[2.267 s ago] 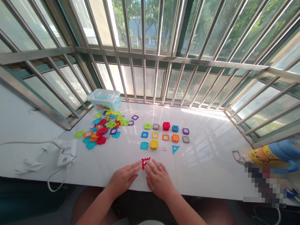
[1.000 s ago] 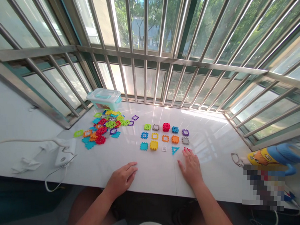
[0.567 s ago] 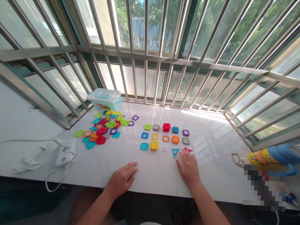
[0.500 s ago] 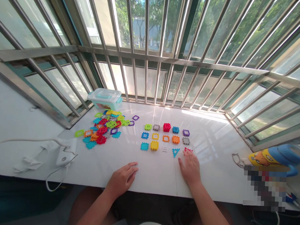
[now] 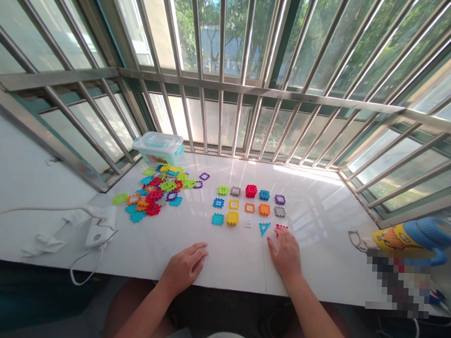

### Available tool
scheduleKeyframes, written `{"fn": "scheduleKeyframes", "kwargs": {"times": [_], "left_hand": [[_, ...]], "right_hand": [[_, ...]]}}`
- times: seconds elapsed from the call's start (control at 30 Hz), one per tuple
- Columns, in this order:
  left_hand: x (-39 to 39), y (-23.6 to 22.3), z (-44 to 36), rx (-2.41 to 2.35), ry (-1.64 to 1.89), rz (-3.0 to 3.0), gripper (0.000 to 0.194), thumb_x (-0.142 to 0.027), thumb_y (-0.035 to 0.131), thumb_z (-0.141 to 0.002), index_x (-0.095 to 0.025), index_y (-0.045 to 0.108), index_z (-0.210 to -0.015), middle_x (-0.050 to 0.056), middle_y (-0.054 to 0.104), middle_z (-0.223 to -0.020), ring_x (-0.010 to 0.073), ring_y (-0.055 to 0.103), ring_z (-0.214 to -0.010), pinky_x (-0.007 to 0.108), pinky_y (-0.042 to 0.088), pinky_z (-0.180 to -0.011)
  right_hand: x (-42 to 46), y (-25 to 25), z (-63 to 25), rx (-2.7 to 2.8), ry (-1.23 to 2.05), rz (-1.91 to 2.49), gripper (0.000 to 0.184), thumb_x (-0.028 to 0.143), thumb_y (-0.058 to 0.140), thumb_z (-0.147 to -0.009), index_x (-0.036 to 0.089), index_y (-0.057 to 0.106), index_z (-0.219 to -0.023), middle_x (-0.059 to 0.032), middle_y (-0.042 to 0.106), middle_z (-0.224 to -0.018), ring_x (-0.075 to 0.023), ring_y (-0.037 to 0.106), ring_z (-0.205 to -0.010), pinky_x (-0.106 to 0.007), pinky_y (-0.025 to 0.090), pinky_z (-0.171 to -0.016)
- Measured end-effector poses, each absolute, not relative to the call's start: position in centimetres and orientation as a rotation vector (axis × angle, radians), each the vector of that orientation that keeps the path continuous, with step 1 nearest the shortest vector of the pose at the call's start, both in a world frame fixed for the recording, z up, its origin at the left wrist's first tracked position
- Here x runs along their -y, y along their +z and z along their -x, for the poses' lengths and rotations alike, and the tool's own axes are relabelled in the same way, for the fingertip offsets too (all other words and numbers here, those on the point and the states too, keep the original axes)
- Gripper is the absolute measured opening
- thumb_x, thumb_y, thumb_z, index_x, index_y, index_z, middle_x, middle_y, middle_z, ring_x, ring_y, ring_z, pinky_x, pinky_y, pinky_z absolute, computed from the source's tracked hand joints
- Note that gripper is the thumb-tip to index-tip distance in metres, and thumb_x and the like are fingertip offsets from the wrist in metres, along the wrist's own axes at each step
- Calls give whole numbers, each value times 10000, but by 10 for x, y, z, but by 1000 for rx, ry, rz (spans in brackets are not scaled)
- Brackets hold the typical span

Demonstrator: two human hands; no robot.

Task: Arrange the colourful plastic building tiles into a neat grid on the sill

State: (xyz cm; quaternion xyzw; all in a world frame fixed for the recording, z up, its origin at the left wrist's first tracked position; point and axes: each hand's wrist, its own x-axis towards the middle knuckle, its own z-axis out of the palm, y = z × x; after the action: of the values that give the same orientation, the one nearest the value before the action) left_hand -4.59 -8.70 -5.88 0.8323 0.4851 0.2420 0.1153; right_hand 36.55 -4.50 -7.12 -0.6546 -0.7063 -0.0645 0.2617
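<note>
My left hand (image 5: 184, 266) rests on the white tabletop near its front edge, fingers loosely stretched, holding nothing. Fingertips of my right hand (image 5: 286, 254) lie on the near side of a red building tile (image 5: 282, 227), partly covering it; the thumb stands apart to the left. Just left of that tile is a blue triangle tile (image 5: 264, 229). Rows of small plastic tiles sit beyond, among them a white tile (image 5: 248, 223), a yellow stack (image 5: 232, 218), an orange stack (image 5: 264, 209), a grey tile (image 5: 280, 211) and a red stack (image 5: 251, 191).
A loose heap of coloured tiles (image 5: 155, 195) spreads at the left, before a lidded clear box (image 5: 158, 145). A power strip (image 5: 100, 228) with cables lies further left. At the right are a blue and yellow bottle (image 5: 405, 234) and a metal ring (image 5: 357, 240). Window bars border the back.
My right hand has drawn back very slightly, and more of the red tile shows past its fingertips. My left hand stays in place.
</note>
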Motion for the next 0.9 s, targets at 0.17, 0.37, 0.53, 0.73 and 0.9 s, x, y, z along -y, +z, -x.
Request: {"fn": "scheduleKeyframes", "kwargs": {"times": [0.17,0.37,0.53,0.73,0.9], "left_hand": [[88,-58,46,-1432,693,-2416,280,-239,501,-1027,-309,702,-1208,33,676,-1428,209,701,-1218,372,605,-1022],[88,-56,46,-1437,695,-2401,268,-226,510,-1023,-304,699,-1196,30,678,-1424,207,698,-1222,367,601,-1024],[89,-56,46,-1468,729,-2392,264,-204,510,-1009,-289,700,-1172,44,684,-1408,209,708,-1198,360,608,-1001],[83,-67,48,-1534,861,-2287,276,-236,490,-1026,-260,667,-1236,68,722,-1292,200,722,-1116,361,588,-1025],[39,-61,68,-1900,870,-2055,280,-302,494,-1014,-234,680,-1213,77,724,-1244,188,721,-900,328,599,-898]], "right_hand": [[49,-64,-365,1937,-216,1729,372,479,469,-1074,192,629,-1248,-165,660,-1333,-321,556,-1292,-474,404,-1106],[74,-68,-357,2136,-178,1768,424,464,432,-1101,244,583,-772,-27,623,-721,-192,566,-666,-320,352,-673],[83,-70,-350,2116,-197,1922,479,464,448,-1098,228,559,-696,-9,637,-675,-157,549,-605,-324,233,-621],[74,-64,-349,2096,-97,2022,483,469,479,-1075,213,578,-678,-8,653,-668,-133,502,-567,-322,157,-614],[75,-63,-348,2081,-68,2051,472,462,477,-1077,210,582,-691,-9,660,-682,-133,502,-582,-317,138,-620]]}}
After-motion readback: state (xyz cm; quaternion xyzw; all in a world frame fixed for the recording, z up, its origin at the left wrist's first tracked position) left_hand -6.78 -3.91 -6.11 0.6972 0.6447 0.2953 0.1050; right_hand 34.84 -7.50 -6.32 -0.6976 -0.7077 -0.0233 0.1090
